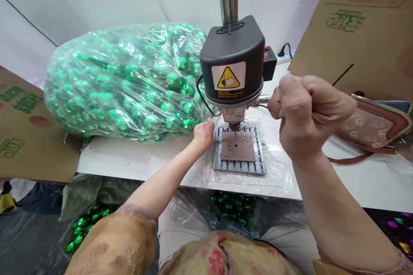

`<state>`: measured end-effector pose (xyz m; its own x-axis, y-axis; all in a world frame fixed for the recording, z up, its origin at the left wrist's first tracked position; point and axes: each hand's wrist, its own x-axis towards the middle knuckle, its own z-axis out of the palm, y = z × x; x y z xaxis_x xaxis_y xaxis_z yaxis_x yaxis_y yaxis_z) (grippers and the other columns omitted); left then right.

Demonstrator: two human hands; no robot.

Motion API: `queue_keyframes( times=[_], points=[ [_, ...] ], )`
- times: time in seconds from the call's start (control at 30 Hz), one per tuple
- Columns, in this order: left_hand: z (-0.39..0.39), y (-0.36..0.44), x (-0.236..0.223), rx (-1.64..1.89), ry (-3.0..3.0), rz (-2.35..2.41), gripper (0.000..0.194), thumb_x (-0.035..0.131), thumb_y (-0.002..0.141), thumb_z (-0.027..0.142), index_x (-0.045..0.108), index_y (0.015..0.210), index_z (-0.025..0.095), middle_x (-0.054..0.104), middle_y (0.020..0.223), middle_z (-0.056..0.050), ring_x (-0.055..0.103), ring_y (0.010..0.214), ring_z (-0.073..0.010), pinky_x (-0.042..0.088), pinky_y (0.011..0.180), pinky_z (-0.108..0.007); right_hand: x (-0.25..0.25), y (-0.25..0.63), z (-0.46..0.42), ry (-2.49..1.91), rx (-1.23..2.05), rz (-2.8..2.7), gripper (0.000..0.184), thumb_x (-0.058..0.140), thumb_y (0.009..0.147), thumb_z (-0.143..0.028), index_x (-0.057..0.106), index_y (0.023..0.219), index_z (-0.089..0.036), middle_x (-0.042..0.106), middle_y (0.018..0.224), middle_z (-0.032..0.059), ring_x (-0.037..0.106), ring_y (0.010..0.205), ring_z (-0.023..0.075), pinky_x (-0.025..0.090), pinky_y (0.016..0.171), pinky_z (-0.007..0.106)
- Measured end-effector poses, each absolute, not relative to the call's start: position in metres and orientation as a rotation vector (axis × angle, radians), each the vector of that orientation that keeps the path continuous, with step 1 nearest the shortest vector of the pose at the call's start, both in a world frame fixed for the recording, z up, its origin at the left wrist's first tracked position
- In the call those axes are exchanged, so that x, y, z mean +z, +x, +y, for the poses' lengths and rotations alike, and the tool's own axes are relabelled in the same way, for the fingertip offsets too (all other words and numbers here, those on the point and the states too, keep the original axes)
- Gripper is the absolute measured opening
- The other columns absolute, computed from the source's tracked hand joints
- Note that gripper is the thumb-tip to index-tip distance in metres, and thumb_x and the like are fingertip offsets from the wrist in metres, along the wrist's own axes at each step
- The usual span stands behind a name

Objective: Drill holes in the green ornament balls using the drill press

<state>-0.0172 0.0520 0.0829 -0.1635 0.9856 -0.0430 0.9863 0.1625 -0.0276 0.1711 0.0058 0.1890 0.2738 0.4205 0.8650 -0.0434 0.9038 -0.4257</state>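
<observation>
A small black drill press [234,64] stands before me, its bit pointing down at a brown board [238,146] with a dark hole. The board lies on the slotted metal base [240,167], strewn with dark shavings. My left hand [204,132] is closed at the base's left edge, beside the bag; what its fingers hold is hidden. Raised to the right of the drill head, my right hand [305,111] is wrapped round the feed handle, whose hub [262,100] shows at the machine's side. The grip itself is mostly covered by my fingers.
A big clear bag of shiny green balls [125,86] fills the table's left. Cardboard boxes [29,129] flank both sides. A patterned handbag [374,124] lies at right, near a power strip [284,56]. More green balls [230,206] sit below the table edge.
</observation>
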Motion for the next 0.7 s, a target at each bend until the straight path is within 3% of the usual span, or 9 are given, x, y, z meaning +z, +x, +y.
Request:
queue_keyframes(
  times=[0.27, 0.47, 0.7],
  points=[
    [0.030, -0.037, 0.064, -0.316, 2.368, 2.357, 0.039, 0.035, 0.099, 0.009, 0.057, 0.130, 0.017, 0.074, 0.103, -0.017, 0.072, 0.097, -0.0261, 0.054, 0.077, -0.032, 0.189, 0.170, 0.003, -0.363, 0.328, -1.252, 0.050, 0.058, 0.094, -0.024, 0.028, 0.055, -0.016, 0.033, 0.050, -0.0059, 0.035, 0.047, 0.0003, 0.020, 0.049, 0.028],
    [0.041, -0.029, 0.061, -0.268, 2.951, 1.963, 0.038, 0.034, 0.096, 0.006, 0.068, 0.114, 0.005, 0.064, 0.122, -0.025, 0.053, 0.128, -0.0350, 0.047, 0.093, -0.042, 0.188, 0.168, 0.005, -0.356, 0.328, -1.237, 0.050, 0.058, 0.094, -0.024, 0.027, 0.056, -0.016, 0.031, 0.050, -0.0061, 0.034, 0.045, 0.0008, 0.020, 0.047, 0.028],
    [0.062, -0.015, 0.059, -0.041, 2.398, 2.168, 0.039, 0.038, 0.091, 0.003, 0.065, 0.119, 0.003, 0.060, 0.124, -0.030, 0.050, 0.126, -0.0398, 0.045, 0.094, -0.050, 0.188, 0.169, 0.010, -0.320, 0.304, -1.234, 0.051, 0.061, 0.091, -0.025, 0.027, 0.053, -0.018, 0.030, 0.047, -0.0060, 0.031, 0.043, 0.0025, 0.019, 0.044, 0.029]
  ],
)
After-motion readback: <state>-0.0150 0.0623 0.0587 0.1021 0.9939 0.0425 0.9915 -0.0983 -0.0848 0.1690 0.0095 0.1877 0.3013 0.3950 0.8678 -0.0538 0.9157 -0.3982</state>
